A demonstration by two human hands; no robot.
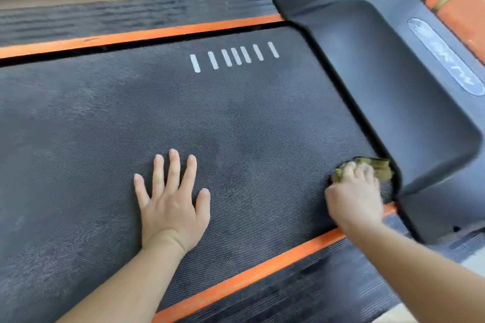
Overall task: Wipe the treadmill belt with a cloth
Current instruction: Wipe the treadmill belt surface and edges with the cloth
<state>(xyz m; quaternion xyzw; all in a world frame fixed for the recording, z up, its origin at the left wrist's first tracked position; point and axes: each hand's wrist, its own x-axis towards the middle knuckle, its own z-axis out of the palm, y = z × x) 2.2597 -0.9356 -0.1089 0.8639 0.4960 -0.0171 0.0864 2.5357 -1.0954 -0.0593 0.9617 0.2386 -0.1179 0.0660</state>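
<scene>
Treadmill belt (236, 126): dark, textured, with dull pale patches; runs up to the motor cover (380, 73) and under its edge; row of white bars (233, 56) printed near the cover's far corner.

Step in hand, as judged: wiping, at the seam where belt meets the cover's near corner.

Cloth (378, 168): olive-green, bunched; on the belt, touching the cover's edge; partly hidden under fingers.

Right hand (354, 199): fingers curled over the cloth, gripping it and pressing it to the belt; wrist crosses the orange side strip (262, 273) just beside the cover's near corner.

Left hand (170, 202): open, fingers straight and spread, palm flat on the belt; holds nothing; well apart from the cover.

Next move, as judged: draw the cloth along the cover's edge, or away from it across the belt; calls for steady downward pressure; care that the bunched cloth does not catch in the gap under the cover; the left hand seems placed to brace.
</scene>
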